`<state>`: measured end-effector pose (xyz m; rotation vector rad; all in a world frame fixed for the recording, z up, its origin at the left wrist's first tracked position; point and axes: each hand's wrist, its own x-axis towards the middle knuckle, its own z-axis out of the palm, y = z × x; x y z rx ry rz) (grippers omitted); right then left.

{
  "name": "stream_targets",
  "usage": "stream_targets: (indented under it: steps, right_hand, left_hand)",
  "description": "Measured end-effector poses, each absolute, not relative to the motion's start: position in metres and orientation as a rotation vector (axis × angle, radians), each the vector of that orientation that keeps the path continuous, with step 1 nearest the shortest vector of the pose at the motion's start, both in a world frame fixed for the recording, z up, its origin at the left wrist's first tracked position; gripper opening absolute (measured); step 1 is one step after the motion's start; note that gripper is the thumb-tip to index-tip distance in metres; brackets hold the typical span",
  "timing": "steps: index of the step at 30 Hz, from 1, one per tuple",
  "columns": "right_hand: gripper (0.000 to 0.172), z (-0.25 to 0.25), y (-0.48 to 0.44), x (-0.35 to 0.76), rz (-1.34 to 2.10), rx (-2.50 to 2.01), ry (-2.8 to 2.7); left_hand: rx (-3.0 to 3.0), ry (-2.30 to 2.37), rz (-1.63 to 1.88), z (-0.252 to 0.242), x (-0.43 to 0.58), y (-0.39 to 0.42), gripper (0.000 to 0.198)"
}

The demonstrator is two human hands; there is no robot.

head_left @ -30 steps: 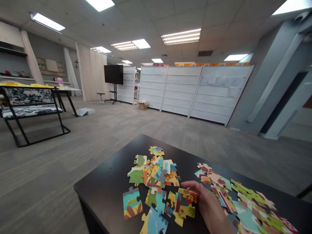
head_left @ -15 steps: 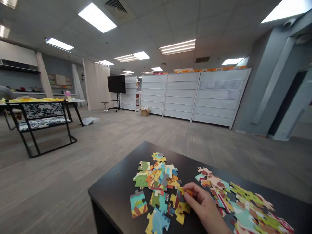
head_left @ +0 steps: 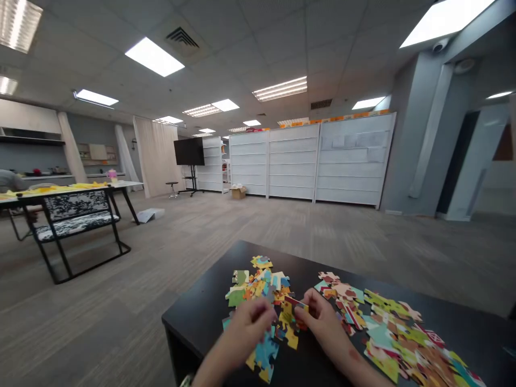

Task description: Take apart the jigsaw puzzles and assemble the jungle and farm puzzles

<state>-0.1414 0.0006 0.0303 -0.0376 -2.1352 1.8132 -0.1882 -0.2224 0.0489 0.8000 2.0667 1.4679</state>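
Observation:
A black table (head_left: 201,314) carries a loose pile of colourful puzzle pieces (head_left: 258,282) and, to its right, a joined stretch of puzzle (head_left: 387,333). My right hand (head_left: 324,325) pinches a small red and yellow puzzle piece (head_left: 296,303) just above the table, between the pile and the joined stretch. My left hand (head_left: 250,322) rests curled over the near edge of the pile; motion blurs its fingers and hides what is under them.
Grey carpet floor surrounds the table. At the left stand a black-framed bench (head_left: 76,220) and a long table (head_left: 68,189). White panel walls (head_left: 310,161), a black screen on a stand (head_left: 188,152), a stool and a cardboard box (head_left: 238,192) line the back.
My left hand has come into view over the pile. My right hand has lifted the small piece and shifted slightly left. The camera has tilted up and moved right.

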Motion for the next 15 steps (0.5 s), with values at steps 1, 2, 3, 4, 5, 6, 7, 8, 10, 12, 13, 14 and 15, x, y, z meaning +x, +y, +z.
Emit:
stream_targets:
  steps: [1, 2, 3, 4, 5, 6, 7, 8, 10, 12, 13, 14, 15]
  right_hand:
    - [0.032, 0.031, 0.001, -0.141, 1.819, -0.038, -2.141]
    - [0.030, 0.031, 0.001, -0.140, 1.828, -0.037, -2.149]
    - [0.029, 0.032, 0.001, -0.139, 1.835, -0.037, -2.161]
    - [0.029, 0.032, 0.002, -0.139, 1.836, -0.038, -2.173]
    - [0.028, 0.032, 0.002, -0.139, 1.836, -0.040, -2.182]
    - [0.027, 0.032, 0.002, -0.139, 1.829, -0.046, -2.185]
    - [0.027, 0.031, 0.003, -0.139, 1.817, -0.057, -2.181]
    - [0.028, 0.031, 0.004, -0.140, 1.799, -0.073, -2.175]
    - [0.032, 0.030, 0.005, -0.141, 1.766, -0.109, -2.165]
    - [0.031, 0.031, 0.005, -0.142, 1.756, -0.120, -2.165]
    - [0.029, 0.031, 0.005, -0.142, 1.763, -0.111, -2.174]
    - [0.028, 0.031, 0.005, -0.141, 1.773, -0.098, -2.186]
    - [0.028, 0.031, 0.005, -0.141, 1.781, -0.085, -2.204]
  left_hand:
    - [0.775, 2.219, 1.458, 0.050, -0.201, -0.225, 0.034]
    - [0.754, 2.350, 1.441, 0.050, -0.212, -0.227, 0.037]
    - [0.741, 2.464, 1.418, 0.048, -0.220, -0.230, 0.042]
    - [0.734, 2.556, 1.393, 0.045, -0.227, -0.231, 0.048]
    - [0.733, 2.627, 1.373, 0.043, -0.231, -0.233, 0.053]
    - [0.736, 2.677, 1.364, 0.040, -0.234, -0.234, 0.054]
    - [0.743, 2.708, 1.367, 0.037, -0.235, -0.234, 0.052]
    - [0.753, 2.727, 1.386, 0.035, -0.236, -0.235, 0.049]
    - [0.771, 2.737, 1.460, 0.034, -0.237, -0.237, 0.048]
    - [0.764, 2.725, 1.565, 0.032, -0.240, -0.240, 0.051]
    - [0.746, 2.714, 1.625, 0.031, -0.242, -0.241, 0.050]
    - [0.722, 2.701, 1.685, 0.030, -0.244, -0.242, 0.048]
    - [0.698, 2.683, 1.745, 0.028, -0.247, -0.244, 0.045]
